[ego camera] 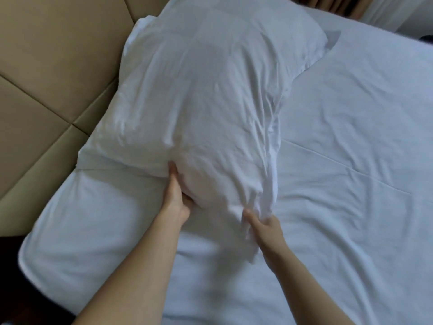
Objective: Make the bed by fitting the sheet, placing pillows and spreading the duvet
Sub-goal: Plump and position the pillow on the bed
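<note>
A large white pillow (206, 90) in a wrinkled case lies at the head of the bed, its far end near the top of the view. My left hand (175, 195) grips the pillow's near end from the left, thumb on top and fingers tucked beneath. My right hand (264, 231) pinches the loose open end of the pillowcase at the pillow's near right corner. A white fitted sheet (351, 184) covers the mattress, creased to the right of the pillow. No duvet is in view.
A tan padded headboard (46, 78) with stitched panels runs along the left. The mattress corner (25, 249) is at the lower left, with dark floor beside it. A curtain (339, 5) hangs beyond the bed at the top right.
</note>
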`<state>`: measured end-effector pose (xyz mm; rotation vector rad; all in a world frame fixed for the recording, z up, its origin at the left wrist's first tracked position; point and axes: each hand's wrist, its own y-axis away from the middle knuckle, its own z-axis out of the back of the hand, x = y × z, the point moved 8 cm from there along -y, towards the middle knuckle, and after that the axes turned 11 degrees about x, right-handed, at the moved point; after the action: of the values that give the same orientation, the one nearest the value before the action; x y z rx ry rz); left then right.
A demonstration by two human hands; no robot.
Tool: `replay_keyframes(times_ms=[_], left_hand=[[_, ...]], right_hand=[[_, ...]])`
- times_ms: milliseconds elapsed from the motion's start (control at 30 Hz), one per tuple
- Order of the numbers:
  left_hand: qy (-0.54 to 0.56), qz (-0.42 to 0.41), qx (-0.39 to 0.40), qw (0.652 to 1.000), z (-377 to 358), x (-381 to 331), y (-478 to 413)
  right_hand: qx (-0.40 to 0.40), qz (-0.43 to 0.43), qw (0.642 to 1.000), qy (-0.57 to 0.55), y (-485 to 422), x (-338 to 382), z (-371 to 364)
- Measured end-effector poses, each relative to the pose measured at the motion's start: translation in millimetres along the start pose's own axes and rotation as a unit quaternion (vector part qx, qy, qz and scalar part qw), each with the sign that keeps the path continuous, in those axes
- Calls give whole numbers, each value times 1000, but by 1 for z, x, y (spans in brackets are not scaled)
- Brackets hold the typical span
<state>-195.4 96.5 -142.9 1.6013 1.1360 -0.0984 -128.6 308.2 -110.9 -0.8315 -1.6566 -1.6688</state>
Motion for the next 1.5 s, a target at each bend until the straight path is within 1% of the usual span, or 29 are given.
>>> replay_keyframes(times_ms=[33, 67, 133, 200, 233, 367, 433, 500, 533, 600, 667, 733, 767, 800, 867, 933, 967, 1000, 1033, 1067, 1133, 1167, 1200, 1267, 1333, 1367, 1433, 1500], left_hand=[[5, -1, 1, 1000, -2, -3, 3], [11, -8, -18, 1000, 3, -7, 7], [13, -61, -101, 993, 24, -21, 19], [-43, -101, -197, 974, 46, -34, 39], [-74, -120, -221, 965, 51, -39, 50], [-163, -206, -265, 928, 71, -38, 89], [-213, -213, -290, 908, 84, -24, 98], [-266, -190, -308, 894, 91, -11, 99], [-286, -172, -316, 888, 93, -8, 98], [-328, -142, -326, 875, 92, -10, 95], [-353, -134, -337, 862, 88, -20, 99], [-353, -145, -355, 853, 80, -38, 107], [-359, -167, -364, 843, 74, -50, 111], [-376, -199, -374, 824, 66, -65, 115], [-442, -266, -363, 776, 41, -98, 115], [-523, -328, -302, 726, 1, -129, 103], [-569, -357, -266, 691, -22, -142, 94], [-618, -381, -228, 649, -46, -153, 84], [-665, -385, -184, 613, -67, -160, 72], [-708, -355, -139, 595, -84, -163, 57], [-764, -258, -80, 586, -95, -159, 21], [-779, -235, -76, 577, -94, -154, 8], [-791, -236, -83, 559, -92, -147, 2], [-805, -262, -115, 519, -85, -136, -1], [-823, -257, -124, 491, -75, -121, -6], [-832, -252, -123, 479, -70, -112, -8], [-843, -245, -118, 464, -64, -101, -4], [-845, -234, -111, 467, -60, -94, -2]], right_hand=[[-11, -8, 1000, -5, 1, 0, 1], [-17, -4, 1000, -10, 2, 1, 2], [-23, 5, 1000, -12, 9, 8, 3], [-10, 13, 1000, -10, 21, 10, 4], [-3, 11, 1000, -7, 28, 9, 5], [3, -11, 999, 32, 43, -8, 14], [-12, -15, 995, 96, 45, -19, 19], [-26, -30, 980, 195, 45, -27, 25], [-33, -35, 966, 254, 43, -28, 28], [-68, -32, 926, 371, 41, -18, 34], [-122, -3, 897, 425, 40, 9, 39], [-161, 68, 896, 409, 36, 47, 37], [-169, 117, 897, 392, 31, 67, 33], [-172, 165, 892, 383, 25, 88, 27], [-156, 236, 871, 401, 8, 126, 9], [-137, 269, 853, 425, -13, 161, -10], [-125, 271, 847, 439, -24, 176, -20], [-111, 263, 841, 460, -35, 188, -31], [-95, 246, 834, 485, -47, 197, -42], [-78, 222, 830, 505, -61, 200, -51], [-49, 171, 835, 521, -83, 199, -63], [-42, 152, 837, 524, -92, 195, -67], [-40, 138, 834, 532, -99, 190, -69], [-41, 110, 818, 564, -111, 176, -69], [-46, 83, 801, 591, -117, 160, -65], [-48, 75, 798, 596, -117, 154, -63], [-43, 68, 798, 598, -117, 144, -59], [-36, 68, 793, 604, -115, 135, -56]])
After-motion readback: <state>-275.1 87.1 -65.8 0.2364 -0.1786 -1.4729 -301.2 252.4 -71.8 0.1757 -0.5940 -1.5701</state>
